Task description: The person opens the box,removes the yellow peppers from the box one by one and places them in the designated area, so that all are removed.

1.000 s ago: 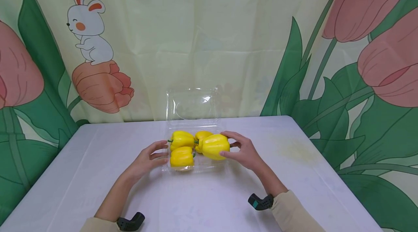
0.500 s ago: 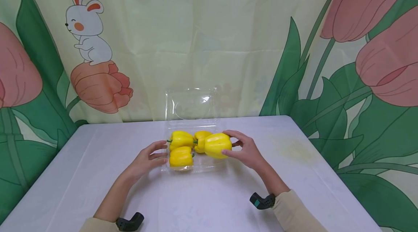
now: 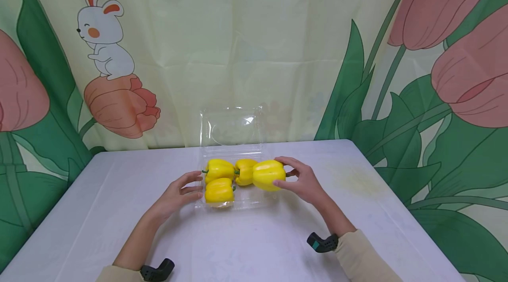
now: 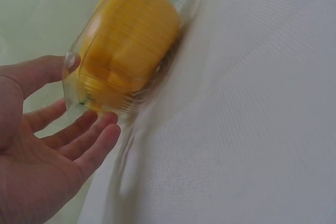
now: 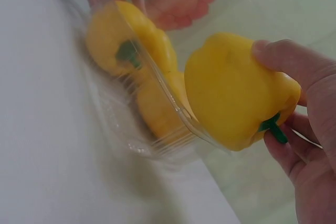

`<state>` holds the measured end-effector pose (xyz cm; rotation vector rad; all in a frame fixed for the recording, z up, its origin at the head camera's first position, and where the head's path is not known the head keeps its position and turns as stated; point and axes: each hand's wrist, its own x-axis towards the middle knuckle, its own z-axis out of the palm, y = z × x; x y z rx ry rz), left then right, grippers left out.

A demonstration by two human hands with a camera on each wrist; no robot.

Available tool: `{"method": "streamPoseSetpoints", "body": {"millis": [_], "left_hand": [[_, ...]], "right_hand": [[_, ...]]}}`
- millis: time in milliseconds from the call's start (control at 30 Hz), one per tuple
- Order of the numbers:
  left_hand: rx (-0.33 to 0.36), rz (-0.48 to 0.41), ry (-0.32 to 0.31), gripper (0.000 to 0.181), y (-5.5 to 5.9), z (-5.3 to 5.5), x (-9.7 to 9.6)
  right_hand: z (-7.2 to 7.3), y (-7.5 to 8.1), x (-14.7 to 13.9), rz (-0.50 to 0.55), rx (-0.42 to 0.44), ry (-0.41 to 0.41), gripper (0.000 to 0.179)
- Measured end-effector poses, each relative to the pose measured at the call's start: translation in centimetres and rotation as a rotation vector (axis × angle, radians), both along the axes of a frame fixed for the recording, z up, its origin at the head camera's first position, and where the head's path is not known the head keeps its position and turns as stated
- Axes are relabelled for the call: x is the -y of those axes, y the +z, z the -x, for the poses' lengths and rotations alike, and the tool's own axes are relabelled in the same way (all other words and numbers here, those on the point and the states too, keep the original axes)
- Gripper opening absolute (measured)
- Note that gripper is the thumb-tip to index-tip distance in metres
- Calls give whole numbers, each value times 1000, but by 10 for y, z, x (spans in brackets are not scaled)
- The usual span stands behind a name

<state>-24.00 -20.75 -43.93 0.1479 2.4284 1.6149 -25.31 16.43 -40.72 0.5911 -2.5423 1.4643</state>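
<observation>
My right hand [image 3: 299, 180] grips a yellow bell pepper [image 3: 269, 175] by its stem end, raised over the right side of a clear plastic clamshell container [image 3: 250, 202]. In the right wrist view, the held bell pepper [image 5: 236, 93] shows its green stem beside a fingertip. Three more yellow bell peppers sit inside: one back left [image 3: 219, 170], one front left [image 3: 219, 191], one back right [image 3: 244, 172]. At the container's left wall, my left hand [image 3: 178, 196] has its fingers spread and relaxed. The left wrist view shows its thumb tip [image 4: 73, 61] right at the rim.
The container's lid [image 3: 232, 128] stands up, tilted back at the rear. A white cloth covers the table [image 3: 230, 246], whose far edge meets a curtain [image 3: 274, 53] printed with tulips and a rabbit. A black wrist camera [image 3: 322, 243] sits on my right wrist.
My right hand has carried the held bell pepper a little to the right and slightly upward, away from the other peppers. The left hand stays at the container's side.
</observation>
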Motion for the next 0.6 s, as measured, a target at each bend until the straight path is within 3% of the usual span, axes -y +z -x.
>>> {"method": "streamPoseSetpoints", "body": {"millis": [600], "left_hand": [[-2, -20, -4, 67, 0, 0, 0]], "right_hand": [[1, -1, -8, -5, 11, -19, 61]]}}
